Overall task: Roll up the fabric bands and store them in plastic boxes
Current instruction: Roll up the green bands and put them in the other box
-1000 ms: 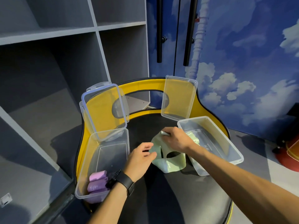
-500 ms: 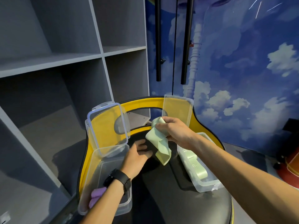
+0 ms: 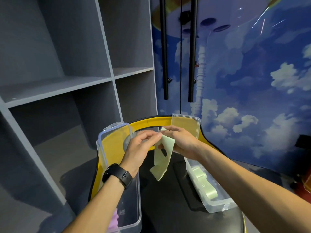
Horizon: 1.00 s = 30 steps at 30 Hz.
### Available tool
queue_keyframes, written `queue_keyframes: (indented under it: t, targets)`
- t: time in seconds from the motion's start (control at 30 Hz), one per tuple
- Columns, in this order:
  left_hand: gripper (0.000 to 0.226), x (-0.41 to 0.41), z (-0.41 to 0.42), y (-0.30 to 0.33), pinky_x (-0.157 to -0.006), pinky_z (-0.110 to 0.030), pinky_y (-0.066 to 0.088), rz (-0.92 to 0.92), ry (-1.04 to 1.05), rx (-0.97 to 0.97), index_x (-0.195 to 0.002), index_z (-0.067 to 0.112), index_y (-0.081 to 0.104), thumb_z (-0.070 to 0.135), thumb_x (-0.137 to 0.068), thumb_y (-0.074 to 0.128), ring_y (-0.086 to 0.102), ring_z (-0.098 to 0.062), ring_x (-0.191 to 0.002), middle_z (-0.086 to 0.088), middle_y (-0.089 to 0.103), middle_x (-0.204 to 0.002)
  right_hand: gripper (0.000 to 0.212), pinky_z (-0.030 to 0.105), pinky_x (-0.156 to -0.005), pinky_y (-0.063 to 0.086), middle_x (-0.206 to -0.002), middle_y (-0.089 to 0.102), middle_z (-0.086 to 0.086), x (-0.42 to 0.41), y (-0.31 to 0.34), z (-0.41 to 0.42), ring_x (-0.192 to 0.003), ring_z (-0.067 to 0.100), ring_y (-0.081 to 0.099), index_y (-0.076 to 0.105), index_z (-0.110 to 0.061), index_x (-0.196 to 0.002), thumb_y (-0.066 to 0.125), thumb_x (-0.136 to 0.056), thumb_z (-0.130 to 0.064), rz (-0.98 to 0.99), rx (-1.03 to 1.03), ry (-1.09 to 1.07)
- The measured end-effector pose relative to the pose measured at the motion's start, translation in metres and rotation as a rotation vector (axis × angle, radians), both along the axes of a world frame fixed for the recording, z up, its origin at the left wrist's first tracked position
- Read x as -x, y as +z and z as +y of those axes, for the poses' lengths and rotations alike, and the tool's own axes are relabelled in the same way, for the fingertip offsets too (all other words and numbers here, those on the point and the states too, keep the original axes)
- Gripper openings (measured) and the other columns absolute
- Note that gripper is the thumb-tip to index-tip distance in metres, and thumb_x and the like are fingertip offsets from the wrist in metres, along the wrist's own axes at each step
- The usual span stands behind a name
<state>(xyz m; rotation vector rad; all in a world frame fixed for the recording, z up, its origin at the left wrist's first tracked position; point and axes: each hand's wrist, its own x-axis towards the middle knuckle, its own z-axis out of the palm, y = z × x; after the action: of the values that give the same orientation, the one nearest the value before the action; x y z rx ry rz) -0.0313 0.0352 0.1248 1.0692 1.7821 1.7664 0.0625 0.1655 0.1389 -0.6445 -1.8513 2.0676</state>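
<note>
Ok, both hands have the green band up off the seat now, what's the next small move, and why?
Probably start rolling from the top edge. The left hand and right hand both pinch the upper end of the green band, and the rest hangs loose and unrolled above the black seat. Rolled purple bands already lie in the left box, so this one looks due for rolling before storing.

A pale green fabric band [image 3: 162,158] hangs unrolled above two open clear plastic boxes [image 3: 217,206].
</note>
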Motion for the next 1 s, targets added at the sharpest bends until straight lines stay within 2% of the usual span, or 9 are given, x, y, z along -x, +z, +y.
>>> queue_keyframes:
  t: [0.1,0.23,0.3,0.4,0.5,0.57,0.7,0.87,1.0]
  targets:
    - [0.017,-0.002,0.001,0.017,-0.099,-0.03,0.044,0.014,0.007,-0.028,-0.099,0.026,0.073,0.034,-0.086,0.065,0.053,-0.011,-0.118,0.007,0.061,-0.123,0.042,0.042,-0.09,0.056,-0.114,0.062,0.018,-0.004,0.007,-0.001,-0.096,0.029,0.065,0.053,-0.012,-0.129,0.062,-0.093,-0.033,-0.053,-0.061,0.058]
    - [0.019,-0.006,0.0,0.032,-0.095,-0.03,0.049,0.031,0.019,-0.054,-0.103,0.019,0.072,0.03,-0.09,0.062,0.062,-0.012,-0.103,0.003,0.071,-0.103,0.045,0.046,-0.102,0.047,-0.103,0.066,0.006,-0.011,0.013,-0.002,-0.098,0.022,0.064,0.059,-0.013,-0.114,0.048,-0.095,-0.053,-0.25,-0.321,0.047]
    - [0.018,-0.007,0.0,0.036,-0.091,-0.033,0.054,0.038,0.036,-0.06,-0.1,0.018,0.071,0.03,-0.091,0.062,0.067,-0.015,-0.097,-0.001,0.073,-0.097,0.051,0.044,-0.102,0.045,-0.105,0.066,0.001,-0.015,0.017,-0.003,-0.1,0.02,0.061,0.061,-0.017,-0.109,0.038,-0.096,-0.06,-0.239,-0.351,-0.03]
    - [0.014,-0.006,0.0,0.037,-0.083,-0.031,0.058,0.034,0.091,-0.061,-0.095,0.022,0.069,0.032,-0.091,0.062,0.071,-0.014,-0.091,0.0,0.075,-0.093,0.058,0.04,-0.102,0.044,-0.116,0.069,0.003,-0.019,0.018,0.001,-0.109,0.02,0.062,0.066,-0.014,-0.111,0.032,-0.097,-0.059,-0.05,-0.231,-0.129]
    - [0.013,-0.008,-0.002,0.038,-0.075,-0.028,0.059,0.012,0.116,-0.066,-0.095,0.021,0.068,0.032,-0.091,0.062,0.072,-0.012,-0.087,0.001,0.075,-0.091,0.049,0.04,-0.102,0.046,-0.114,0.072,0.004,-0.024,0.017,0.005,-0.112,0.022,0.065,0.068,-0.015,-0.116,0.045,-0.096,-0.054,0.131,-0.167,-0.013]
    - [0.015,-0.009,-0.003,0.041,-0.07,-0.024,0.059,0.004,0.134,-0.063,-0.099,0.019,0.068,0.031,-0.091,0.062,0.072,-0.011,-0.082,0.002,0.074,-0.09,0.036,0.042,-0.101,0.049,-0.113,0.071,0.013,-0.026,0.018,0.004,-0.108,0.027,0.066,0.068,-0.011,-0.115,0.057,-0.095,-0.039,0.192,-0.162,0.005]
    - [0.011,-0.007,-0.005,0.044,-0.063,-0.02,0.057,-0.003,0.143,-0.064,-0.095,0.022,0.068,0.03,-0.091,0.063,0.073,-0.008,-0.076,0.005,0.074,-0.086,0.028,0.033,-0.087,0.055,-0.107,0.072,0.016,-0.026,0.024,-0.001,-0.09,0.023,0.069,0.07,-0.008,-0.111,0.061,-0.094,-0.028,0.235,-0.176,-0.034]
    - [0.018,-0.007,-0.005,0.045,-0.064,-0.021,0.058,-0.008,0.136,-0.061,-0.097,0.014,0.068,0.031,-0.09,0.064,0.074,-0.01,-0.076,0.0,0.075,-0.086,0.032,0.029,-0.08,0.056,-0.096,0.075,0.009,-0.023,0.029,-0.004,-0.084,0.017,0.07,0.072,-0.007,-0.104,0.057,-0.096,-0.034,0.21,-0.266,-0.067]
    - [0.026,-0.011,-0.004,0.047,-0.058,-0.022,0.058,-0.042,0.168,-0.085,-0.1,0.009,0.057,0.029,-0.088,0.067,0.073,-0.009,-0.07,-0.001,0.073,-0.083,0.031,0.027,-0.078,0.057,-0.092,0.075,0.005,-0.021,0.029,-0.006,-0.083,0.017,0.071,0.072,-0.007,-0.101,0.057,-0.096,-0.034,0.217,-0.279,-0.11]
